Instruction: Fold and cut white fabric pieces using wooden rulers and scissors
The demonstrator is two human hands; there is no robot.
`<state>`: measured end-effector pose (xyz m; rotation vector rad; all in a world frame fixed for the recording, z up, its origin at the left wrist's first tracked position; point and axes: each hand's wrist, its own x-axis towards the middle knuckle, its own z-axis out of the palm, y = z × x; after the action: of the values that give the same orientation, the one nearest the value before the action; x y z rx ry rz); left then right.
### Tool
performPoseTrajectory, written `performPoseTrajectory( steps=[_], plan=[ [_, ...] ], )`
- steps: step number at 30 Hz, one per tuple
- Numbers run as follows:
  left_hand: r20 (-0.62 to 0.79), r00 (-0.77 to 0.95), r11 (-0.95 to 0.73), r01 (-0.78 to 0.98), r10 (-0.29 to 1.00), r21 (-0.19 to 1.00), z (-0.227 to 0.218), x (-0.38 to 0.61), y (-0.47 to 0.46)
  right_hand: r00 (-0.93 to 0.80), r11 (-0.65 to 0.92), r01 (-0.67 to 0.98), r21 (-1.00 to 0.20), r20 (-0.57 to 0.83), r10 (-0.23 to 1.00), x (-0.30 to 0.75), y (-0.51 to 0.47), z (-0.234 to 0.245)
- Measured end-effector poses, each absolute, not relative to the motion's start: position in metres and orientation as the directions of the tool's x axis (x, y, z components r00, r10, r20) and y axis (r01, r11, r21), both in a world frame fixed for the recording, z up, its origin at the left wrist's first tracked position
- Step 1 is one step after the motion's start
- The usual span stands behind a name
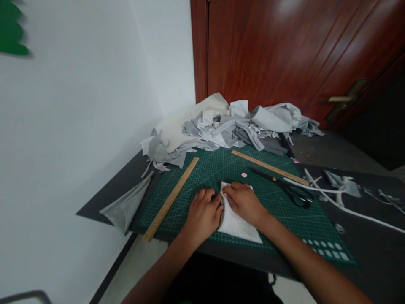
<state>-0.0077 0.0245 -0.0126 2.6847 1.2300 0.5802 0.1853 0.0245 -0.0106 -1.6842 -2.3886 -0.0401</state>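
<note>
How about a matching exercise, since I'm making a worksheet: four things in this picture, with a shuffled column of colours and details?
1. Cloth
2. Scissors
3. Gridded mat
4. Small scrap

A. Pink, beyond the hands
B. White, under the right hand
C. Green, with pale lines
D. Black-handled, to the right of the cloth

Right pairs: 1-B, 2-D, 3-C, 4-A

a white piece of cloth (236,226) is lying on the green gridded mat (218,169), near the front edge; its near right corner is jutting in a point, and its far part is showing only partly.
</note>
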Motion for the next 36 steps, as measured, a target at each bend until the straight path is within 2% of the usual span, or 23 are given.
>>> performPoseTrajectory(
  steps=[8,16,28,36],
  plan=[
    [0.272,0.593,-0.652,0.707,0.758,0.274,-0.0140,-0.0089,0.0250,-0.315,0.337,0.936,-0.103,0.184,0.931,0.1854,0.0230,-0.0077],
    [0.288,0.571,-0.634,0.738,0.769,0.229,-0.0140,-0.0075,0.0237,-0.336,0.366,0.916,-0.164,0.186,0.923,0.1884,0.0233,-0.0081],
    [0.304,0.537,-0.605,0.766,0.787,0.216,-0.0166,-0.0074,0.0235,-0.338,0.356,0.927,-0.118,0.149,0.929,0.1873,0.0259,-0.0074],
    [0.311,0.588,-0.663,0.699,0.747,0.269,-0.0149,-0.0085,0.0253,-0.393,0.408,0.908,-0.097,0.144,0.908,0.1910,0.0283,-0.0076]
  ],
)
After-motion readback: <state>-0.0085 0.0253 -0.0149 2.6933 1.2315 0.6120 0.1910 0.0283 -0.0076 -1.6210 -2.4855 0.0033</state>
